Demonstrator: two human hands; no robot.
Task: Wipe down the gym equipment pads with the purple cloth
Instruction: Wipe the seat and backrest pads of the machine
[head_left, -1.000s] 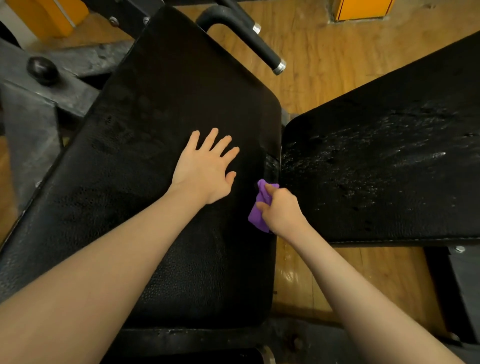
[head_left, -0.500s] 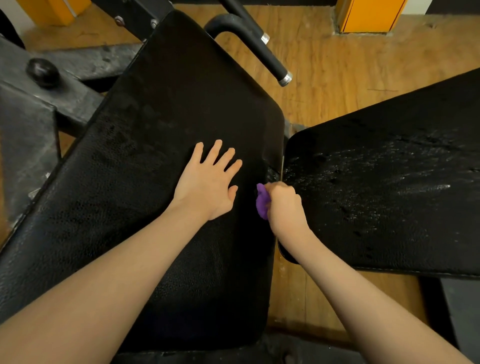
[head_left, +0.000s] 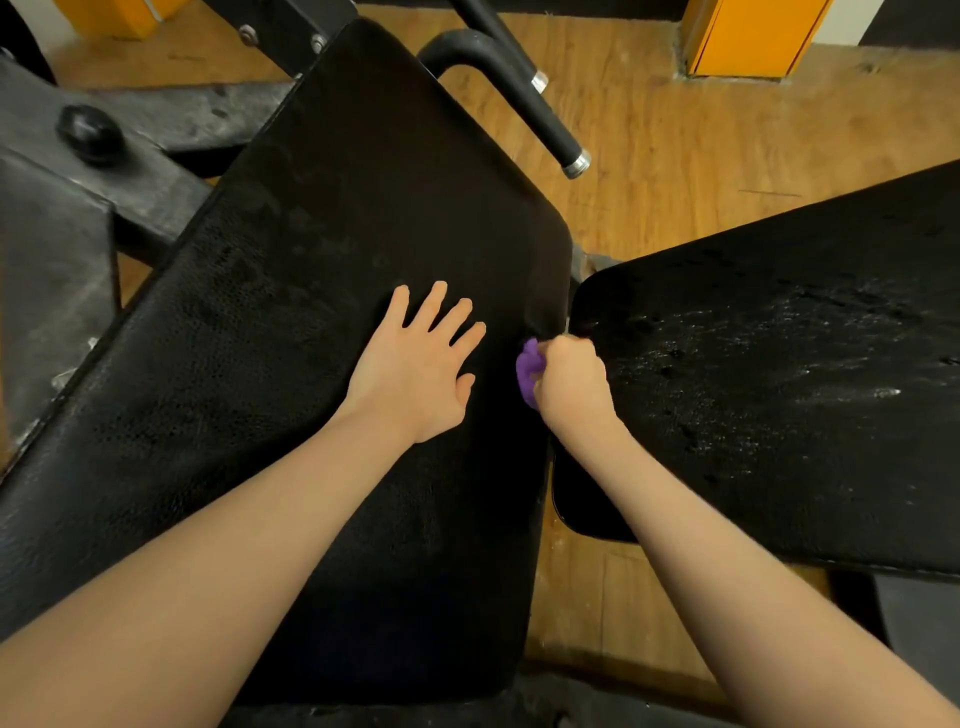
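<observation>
- My right hand (head_left: 571, 382) covers most of the cloth (head_left: 527, 370); only a bunched purple edge shows.
- My right fingers curl under, out of sight.
- The right pad (head_left: 779, 389) runs off the right edge.
- The left pad (head_left: 311, 312) is cut off at the left edge, its near end hidden under my forearms.
- The orange post (head_left: 748, 36) is cropped at the top.

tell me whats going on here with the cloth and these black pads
A person is wiping gym pads. The right hand grips a bunched purple cloth at the narrow gap between the two pads. The left hand rests flat, fingers spread, on the left pad. The right pad shows whitish streaks and specks across its surface.
</observation>
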